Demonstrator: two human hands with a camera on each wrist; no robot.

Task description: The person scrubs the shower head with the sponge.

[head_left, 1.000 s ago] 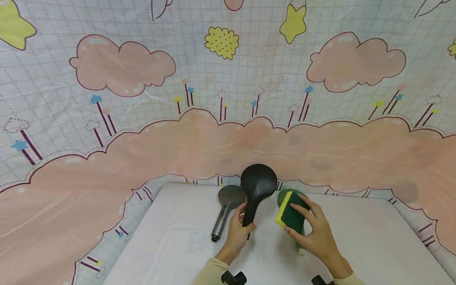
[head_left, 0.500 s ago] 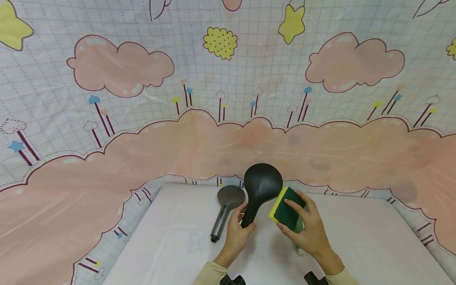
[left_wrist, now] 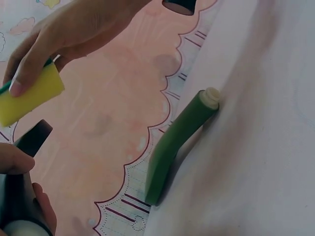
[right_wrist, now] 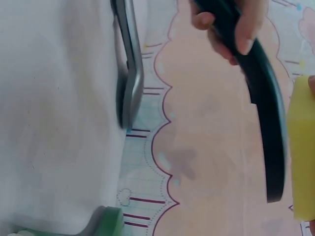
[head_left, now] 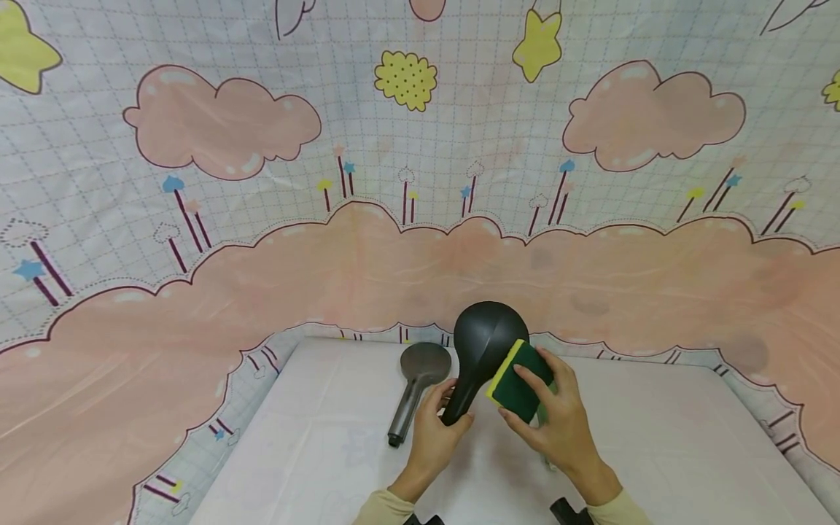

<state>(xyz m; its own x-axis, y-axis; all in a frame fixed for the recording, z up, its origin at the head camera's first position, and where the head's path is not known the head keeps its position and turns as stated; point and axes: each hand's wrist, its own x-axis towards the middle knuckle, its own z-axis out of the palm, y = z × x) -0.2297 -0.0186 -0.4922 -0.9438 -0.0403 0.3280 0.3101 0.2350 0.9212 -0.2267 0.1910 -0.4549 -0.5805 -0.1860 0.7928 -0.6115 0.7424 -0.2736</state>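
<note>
A black shower head (head_left: 482,332) is raised above the table, its rounded back toward the head camera. My left hand (head_left: 434,441) grips it by the handle. In my right hand (head_left: 566,426) is a sponge (head_left: 521,390), yellow with a dark green scouring side, pinched between thumb and fingers. The sponge overlaps the right side of the black shower head in the head view. From the right wrist, the sponge's yellow side (right_wrist: 301,147) faces the shower head's edge (right_wrist: 273,142) across a narrow gap.
On the white table (head_left: 315,452), a grey shower head (head_left: 423,364) lies left of my hands. A green shower head (left_wrist: 179,140) lies at the right, mostly hidden behind my right hand in the head view. A patterned cloth (head_left: 295,270) hangs behind the table.
My right hand has brought the sponge leftward, from over the green shower head to the black one. The black shower head has shifted slightly right and turned its back more toward the head camera.
</note>
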